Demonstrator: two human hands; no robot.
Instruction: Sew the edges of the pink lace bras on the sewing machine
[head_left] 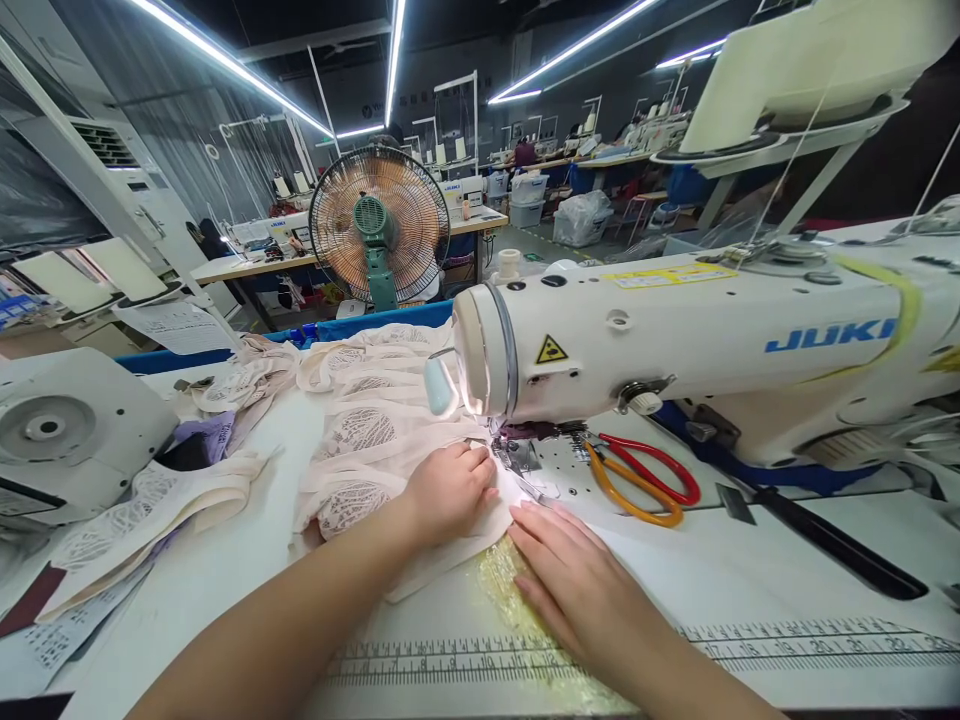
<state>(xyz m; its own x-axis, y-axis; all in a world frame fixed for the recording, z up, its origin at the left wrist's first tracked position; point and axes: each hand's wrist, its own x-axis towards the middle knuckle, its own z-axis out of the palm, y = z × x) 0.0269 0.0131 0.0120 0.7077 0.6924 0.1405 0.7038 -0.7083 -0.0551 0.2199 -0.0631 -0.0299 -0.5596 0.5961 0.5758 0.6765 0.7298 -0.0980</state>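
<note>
My left hand (pixel 448 490) rests on pale pink fabric (pixel 450 555) just left of the presser foot (pixel 517 458) of the white Juki sewing machine (pixel 675 340), fingers curled and pressing the cloth down. My right hand (pixel 574 585) lies flat with fingers stretched out on the same fabric, in front of the needle area. A pile of pink lace pieces (pixel 360 420) spreads out behind and to the left of my left hand.
Scissors with red and orange handles (pixel 645 480) lie under the machine arm. A standing fan (pixel 379 225) is behind the table. More lace pieces (pixel 142 510) and a grey machine part (pixel 67 430) sit at left. A ruler strip (pixel 787 640) runs along the table's front.
</note>
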